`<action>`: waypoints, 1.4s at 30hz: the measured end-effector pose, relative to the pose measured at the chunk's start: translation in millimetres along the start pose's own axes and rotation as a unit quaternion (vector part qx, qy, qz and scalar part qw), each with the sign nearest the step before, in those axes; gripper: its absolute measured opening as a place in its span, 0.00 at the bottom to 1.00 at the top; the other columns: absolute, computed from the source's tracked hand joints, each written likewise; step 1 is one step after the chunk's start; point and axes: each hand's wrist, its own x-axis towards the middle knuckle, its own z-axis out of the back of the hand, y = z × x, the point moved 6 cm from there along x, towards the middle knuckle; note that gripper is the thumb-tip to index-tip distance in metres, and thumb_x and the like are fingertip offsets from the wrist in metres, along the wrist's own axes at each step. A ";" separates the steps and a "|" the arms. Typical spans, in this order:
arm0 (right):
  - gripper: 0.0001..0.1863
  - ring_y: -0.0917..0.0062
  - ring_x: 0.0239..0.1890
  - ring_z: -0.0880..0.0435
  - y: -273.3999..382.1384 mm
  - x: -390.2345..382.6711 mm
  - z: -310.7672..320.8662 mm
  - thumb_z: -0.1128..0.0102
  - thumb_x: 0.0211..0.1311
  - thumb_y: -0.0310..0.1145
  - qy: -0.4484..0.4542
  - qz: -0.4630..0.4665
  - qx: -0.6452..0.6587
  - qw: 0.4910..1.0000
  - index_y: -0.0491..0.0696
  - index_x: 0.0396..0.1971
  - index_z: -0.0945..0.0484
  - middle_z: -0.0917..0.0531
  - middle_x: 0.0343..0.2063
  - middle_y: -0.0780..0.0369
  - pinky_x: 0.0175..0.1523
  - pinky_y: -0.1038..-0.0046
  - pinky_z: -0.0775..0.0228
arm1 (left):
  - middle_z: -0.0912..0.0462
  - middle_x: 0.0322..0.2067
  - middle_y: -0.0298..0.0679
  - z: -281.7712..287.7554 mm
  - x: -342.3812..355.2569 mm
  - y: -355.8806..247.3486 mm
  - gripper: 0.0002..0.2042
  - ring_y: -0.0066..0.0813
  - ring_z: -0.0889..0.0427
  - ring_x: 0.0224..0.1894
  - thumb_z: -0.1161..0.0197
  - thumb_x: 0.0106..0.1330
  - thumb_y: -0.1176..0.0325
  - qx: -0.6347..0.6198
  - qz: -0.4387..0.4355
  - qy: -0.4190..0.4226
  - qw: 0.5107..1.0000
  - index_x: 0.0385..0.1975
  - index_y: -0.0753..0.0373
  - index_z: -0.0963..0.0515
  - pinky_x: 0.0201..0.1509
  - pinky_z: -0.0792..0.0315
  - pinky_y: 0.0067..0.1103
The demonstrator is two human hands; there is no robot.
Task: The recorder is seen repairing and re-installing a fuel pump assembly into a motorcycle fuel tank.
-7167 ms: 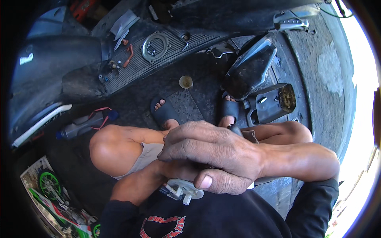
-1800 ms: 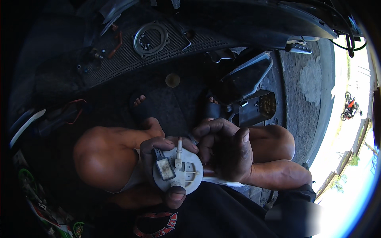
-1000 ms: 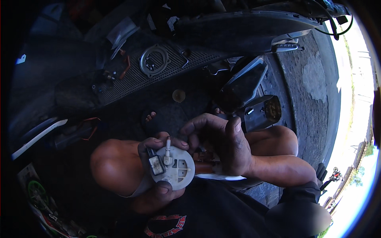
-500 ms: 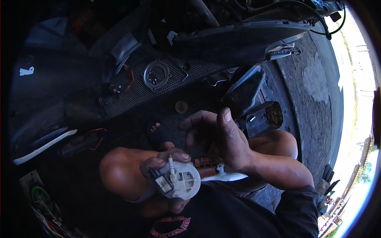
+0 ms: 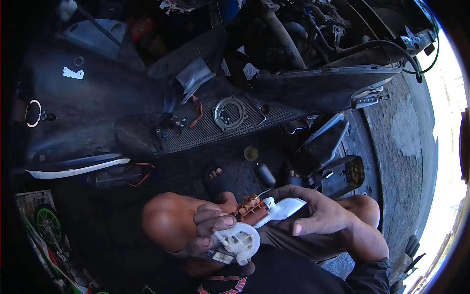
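My left hand (image 5: 213, 228) grips a fuel pump assembly by its round white plastic flange (image 5: 242, 240). Behind the flange sits a brown body (image 5: 252, 213), with a pale filter (image 5: 284, 209) sticking out to the right and a black float (image 5: 265, 174) raised on a thin wire. My right hand (image 5: 323, 215) curls around the filter end, its thumb below and some fingers hidden behind the assembly.
A dark scooter lies across the top, its footboard (image 5: 181, 143) holding a metal ring (image 5: 229, 98), orange hose (image 5: 198, 116) and small fittings. Between my feet stands a small cup (image 5: 251, 153). Black panels (image 5: 318, 142) and a box (image 5: 342, 176) lie right; a green-wheeled bike (image 5: 48, 220) lower left.
My right hand has dropped from its raised position onto the filter end. The assembly has tipped, showing the brown body, filter and float. The view has shifted, showing more of the scooter.
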 end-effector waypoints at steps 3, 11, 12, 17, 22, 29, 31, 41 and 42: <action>0.41 0.72 0.59 0.22 6.9 5.2 -1.5 0.20 0.54 0.45 -0.054 0.002 0.047 0.997 0.39 0.61 0.31 0.21 0.55 0.54 0.66 0.66 0.32 | 0.21 0.59 0.51 -24.9 -7.2 -13.7 0.40 0.41 0.18 0.59 0.37 0.66 0.38 0.060 -0.033 -0.137 0.988 0.71 0.53 0.43 0.59 0.21 0.35; 0.32 0.75 0.60 0.24 26.1 -4.2 20.8 0.22 0.55 0.30 -0.126 0.230 -0.022 0.965 0.45 0.57 0.31 0.22 0.55 0.59 0.65 0.69 0.31 | 0.53 0.76 0.56 -60.9 -20.5 12.0 0.60 0.54 0.47 0.77 0.44 0.58 0.22 -0.253 0.228 -0.173 0.924 0.78 0.57 0.66 0.77 0.48 0.55; 0.32 0.75 0.60 0.24 25.7 -4.9 20.9 0.22 0.55 0.29 -0.138 0.245 -0.018 0.960 0.45 0.57 0.30 0.22 0.56 0.59 0.65 0.68 0.31 | 0.53 0.76 0.55 -65.7 -17.4 16.8 0.59 0.54 0.48 0.77 0.46 0.59 0.22 -0.405 0.324 -0.150 0.842 0.78 0.58 0.64 0.76 0.47 0.56; 0.31 0.73 0.59 0.22 24.4 -10.5 29.6 0.23 0.56 0.29 -0.151 0.264 -0.113 0.946 0.45 0.58 0.30 0.22 0.56 0.57 0.63 0.68 0.29 | 0.46 0.73 0.56 -76.3 -16.9 21.0 0.57 0.51 0.39 0.74 0.45 0.62 0.26 -0.628 0.436 -0.091 0.638 0.78 0.63 0.61 0.75 0.39 0.46; 0.29 0.69 0.59 0.20 45.0 -9.7 26.1 0.25 0.57 0.27 -0.132 0.262 -0.244 0.924 0.45 0.57 0.28 0.22 0.57 0.55 0.61 0.66 0.26 | 0.39 0.69 0.56 -69.1 -12.7 25.2 0.52 0.49 0.31 0.70 0.30 0.63 0.50 -0.616 0.477 -0.050 0.624 0.77 0.64 0.59 0.72 0.33 0.41; 0.23 0.61 0.58 0.18 44.1 -12.6 25.5 0.26 0.58 0.30 -0.117 0.238 -0.316 0.911 0.44 0.53 0.23 0.23 0.60 0.52 0.61 0.61 0.23 | 0.40 0.69 0.57 -59.1 -15.6 20.9 0.54 0.44 0.32 0.71 0.25 0.58 0.66 -0.478 0.386 0.016 0.789 0.76 0.70 0.60 0.73 0.35 0.35; 0.23 0.60 0.58 0.17 40.4 -15.5 27.0 0.27 0.59 0.30 -0.113 0.227 -0.290 0.923 0.43 0.52 0.23 0.23 0.60 0.51 0.60 0.62 0.22 | 0.41 0.70 0.57 -58.2 -20.5 21.4 0.54 0.44 0.33 0.72 0.25 0.57 0.69 -0.494 0.394 0.030 0.774 0.76 0.69 0.60 0.74 0.36 0.35; 0.33 0.65 0.52 0.12 24.2 -28.6 27.5 0.26 0.58 0.25 -0.136 0.222 -0.253 0.932 0.45 0.63 0.31 0.14 0.49 0.56 0.56 0.66 0.19 | 0.20 0.57 0.48 -57.3 -11.8 24.3 0.36 0.48 0.23 0.63 0.17 0.44 0.72 -0.193 0.268 0.183 0.926 0.57 0.66 0.26 0.68 0.29 0.39; 0.33 0.66 0.51 0.11 19.3 -28.8 30.8 0.25 0.56 0.26 -0.132 0.209 -0.256 0.935 0.45 0.62 0.29 0.15 0.52 0.56 0.55 0.68 0.18 | 0.20 0.57 0.48 -58.9 -12.5 25.8 0.36 0.48 0.23 0.63 0.17 0.44 0.72 -0.195 0.272 0.184 0.924 0.57 0.66 0.26 0.68 0.29 0.39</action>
